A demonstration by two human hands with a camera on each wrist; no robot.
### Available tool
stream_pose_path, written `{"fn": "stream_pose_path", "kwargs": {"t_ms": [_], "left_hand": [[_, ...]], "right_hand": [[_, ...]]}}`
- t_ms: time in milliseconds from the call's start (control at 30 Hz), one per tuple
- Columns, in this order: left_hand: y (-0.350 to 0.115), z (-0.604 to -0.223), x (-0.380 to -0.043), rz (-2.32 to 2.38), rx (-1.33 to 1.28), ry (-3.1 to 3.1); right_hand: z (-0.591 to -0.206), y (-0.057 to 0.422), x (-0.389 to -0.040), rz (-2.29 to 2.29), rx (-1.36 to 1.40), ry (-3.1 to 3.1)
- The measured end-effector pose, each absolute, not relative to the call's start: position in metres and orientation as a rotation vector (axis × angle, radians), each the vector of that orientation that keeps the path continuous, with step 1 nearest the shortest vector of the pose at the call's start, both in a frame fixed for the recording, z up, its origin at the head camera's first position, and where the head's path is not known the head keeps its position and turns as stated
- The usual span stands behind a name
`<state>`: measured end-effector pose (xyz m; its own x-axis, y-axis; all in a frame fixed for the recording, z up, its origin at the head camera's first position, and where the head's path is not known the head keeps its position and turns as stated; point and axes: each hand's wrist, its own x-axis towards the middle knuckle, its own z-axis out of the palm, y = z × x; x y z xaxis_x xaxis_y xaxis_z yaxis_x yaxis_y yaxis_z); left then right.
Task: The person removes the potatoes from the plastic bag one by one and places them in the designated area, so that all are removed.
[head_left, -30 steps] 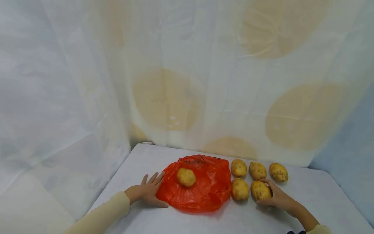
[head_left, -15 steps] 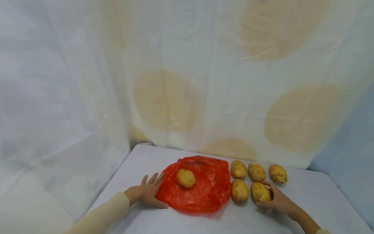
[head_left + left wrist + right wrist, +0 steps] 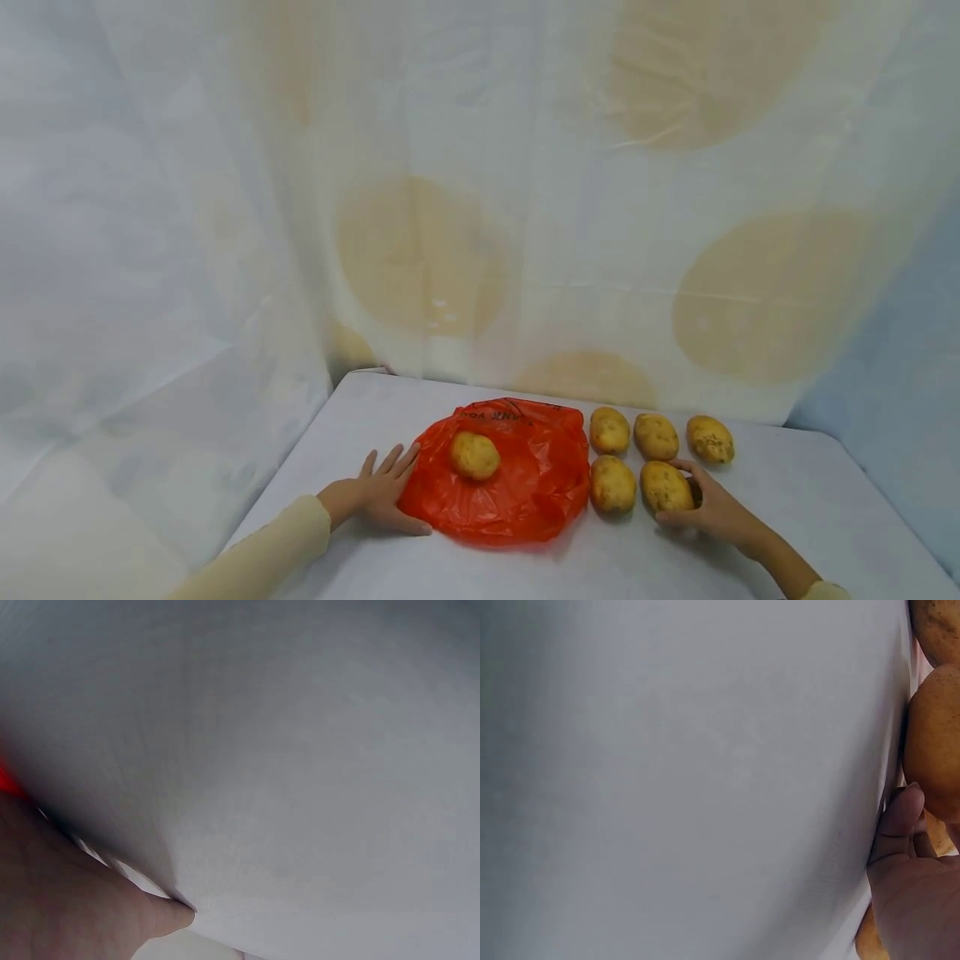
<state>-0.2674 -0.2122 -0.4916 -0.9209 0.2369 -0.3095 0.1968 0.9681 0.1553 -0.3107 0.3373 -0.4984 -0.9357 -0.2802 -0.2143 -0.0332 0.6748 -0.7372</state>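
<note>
A red plastic bag (image 3: pixel 525 500) lies flattened on the white table, with one potato (image 3: pixel 475 455) resting on its left half. At the bag's left edge, my left hand (image 3: pixel 386 492) lies palm down with fingers spread, fingertips at the red plastic. My right hand (image 3: pixel 712 507) holds the front-row potato (image 3: pixel 664 487), thumb on the near side and fingers on the far side. In the right wrist view, the thumb (image 3: pixel 902 814) meets the underside of that potato (image 3: pixel 936 742). The left wrist view catches part of the left hand (image 3: pixel 71 896) against the tabletop.
Beside the held potato sits another potato (image 3: pixel 612 483), close to the bag's right edge. Behind them stand a left potato (image 3: pixel 609 430), a middle potato (image 3: pixel 656 436) and a right potato (image 3: pixel 710 439). A spotted pale curtain (image 3: pixel 480 350) hangs along the table's back edge.
</note>
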Motion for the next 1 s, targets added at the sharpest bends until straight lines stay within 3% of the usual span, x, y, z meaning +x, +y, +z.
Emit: {"fn": "stream_pose_path", "kwargs": {"t_ms": [500,833,1000], "left_hand": [[-0.210,-0.488,-0.266,0.160,0.308,2.775],[-0.210,-0.488,-0.266,0.154,0.312,2.780],[-0.210,-0.491,-0.267,0.165,0.312,2.780]], "right_hand": [[-0.495,0.333,-0.298,-1.001,-0.295,2.777],[-0.490,0.360,-0.287,-0.652,-0.465,3.461],[-0.493,0.379,-0.290,-0.474,-0.398,3.563]]}}
